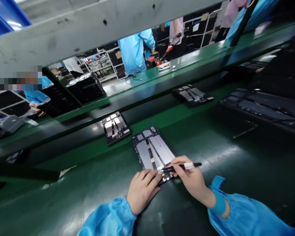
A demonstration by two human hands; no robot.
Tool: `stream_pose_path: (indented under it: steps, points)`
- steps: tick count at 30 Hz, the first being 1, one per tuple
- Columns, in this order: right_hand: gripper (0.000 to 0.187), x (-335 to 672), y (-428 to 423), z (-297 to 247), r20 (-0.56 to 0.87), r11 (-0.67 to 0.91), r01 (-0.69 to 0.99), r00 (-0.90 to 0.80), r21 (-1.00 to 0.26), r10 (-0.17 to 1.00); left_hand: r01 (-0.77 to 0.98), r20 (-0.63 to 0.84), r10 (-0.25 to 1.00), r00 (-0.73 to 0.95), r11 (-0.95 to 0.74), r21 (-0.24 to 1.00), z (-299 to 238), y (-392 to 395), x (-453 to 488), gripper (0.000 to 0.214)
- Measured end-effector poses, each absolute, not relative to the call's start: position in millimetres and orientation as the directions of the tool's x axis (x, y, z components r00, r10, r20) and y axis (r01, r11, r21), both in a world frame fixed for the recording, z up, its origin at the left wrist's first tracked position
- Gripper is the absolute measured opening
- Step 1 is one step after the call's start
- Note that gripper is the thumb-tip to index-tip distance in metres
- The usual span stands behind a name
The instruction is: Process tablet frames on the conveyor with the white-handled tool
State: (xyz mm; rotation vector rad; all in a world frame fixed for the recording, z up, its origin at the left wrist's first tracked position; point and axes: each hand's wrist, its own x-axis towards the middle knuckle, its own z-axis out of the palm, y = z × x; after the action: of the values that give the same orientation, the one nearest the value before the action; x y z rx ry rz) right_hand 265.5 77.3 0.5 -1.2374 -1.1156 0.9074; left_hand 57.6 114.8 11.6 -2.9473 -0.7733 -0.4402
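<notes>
An opened tablet chassis (153, 150) with grey battery panels and a ribbon strip lies on the green bench in front of me. My left hand (143, 193) rests with fingers bent on its near edge, pressing it down. My right hand (188, 177) pinches a black pen-like tool with a white band (183, 167); the tip touches the chassis's near end. Both arms wear blue sleeves.
A second opened tablet (115, 127) sits on the dark conveyor belt, a third (193, 95) farther right. Dark trays (263, 105) lie at right. Across the line, people in blue coats (135, 49) work among stacked black trays (86, 87) and racks.
</notes>
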Motion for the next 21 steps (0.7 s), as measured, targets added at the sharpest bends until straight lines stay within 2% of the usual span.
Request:
stream_pose_path:
  steps: [2, 4, 6, 9, 12, 15, 18, 21]
  points:
    - [0.024, 266.6, 75.7, -4.3, 0.240, 0.219, 0.112, 0.231, -0.969, 0.943, 0.515, 0.277, 0.494, 0.825, -0.857, -0.008, 14.1, 143.2, 73.9, 0.031]
    - [0.022, 265.2, 77.9, -7.8, 0.272, 0.251, 0.146, 0.146, -0.957, 0.951, 0.550, 0.294, 0.519, 0.803, -0.835, -0.026, 13.3, 180.4, 90.1, 0.033]
    - [0.021, 261.5, 84.2, -10.6, 0.230, 0.220, 0.137, 0.066, -0.966, 0.971, 0.608, 0.335, 0.564, 0.755, -0.793, -0.037, 9.7, 223.5, 104.8, 0.033]
    - [0.018, 254.9, 98.3, -15.2, 0.069, 0.067, 0.064, 0.027, -0.996, 0.997, 0.748, 0.420, 0.677, 0.605, -0.663, -0.009, 5.4, 284.3, 117.4, 0.030]
    - [0.016, 251.1, 110.4, -19.5, -0.060, -0.060, -0.002, 0.030, -0.998, 0.998, 0.872, 0.447, 0.794, 0.413, -0.487, 0.059, 12.6, 324.0, 105.3, 0.028]
    - [0.010, 249.4, 115.9, -21.6, -0.046, -0.047, 0.019, 0.033, -0.999, 0.998, 0.971, 0.409, 0.906, 0.106, -0.182, 0.153, 31.6, 343.7, 60.9, 0.030]
    - [0.008, 247.7, 117.7, -22.1, -0.001, -0.004, 0.066, 0.044, -0.998, 0.999, 0.951, 0.330, 0.910, -0.252, 0.171, 0.257, 51.8, 354.1, 0.5, 0.042]
    - [0.008, 246.3, 120.0, -22.6, 0.015, 0.011, 0.067, 0.050, -0.998, 0.999, 0.888, 0.235, 0.893, -0.384, 0.288, 0.359, 62.0, 357.7, -45.7, 0.048]
